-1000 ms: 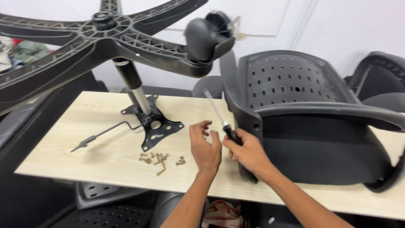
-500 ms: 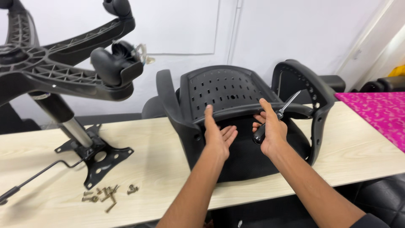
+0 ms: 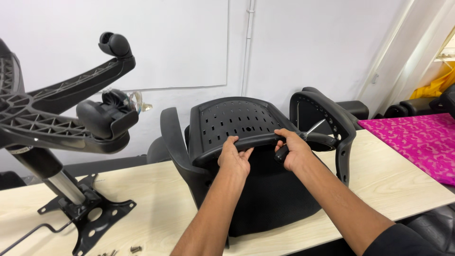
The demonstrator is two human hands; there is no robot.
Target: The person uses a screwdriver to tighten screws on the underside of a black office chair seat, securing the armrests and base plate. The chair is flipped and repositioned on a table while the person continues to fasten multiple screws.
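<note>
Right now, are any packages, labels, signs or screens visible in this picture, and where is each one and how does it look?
White board or panel: flat on the wall behind the upturned chair base, rectangular, blank white.
Clear wrapping: crumpled around a caster of that base, transparent; too small to tell more.
No label, package or screen shows elsewhere.

Both the left hand point(image 3: 234, 159) and right hand point(image 3: 295, 150) have closed onto the chair seat's front rim point(image 3: 256, 140).
</note>
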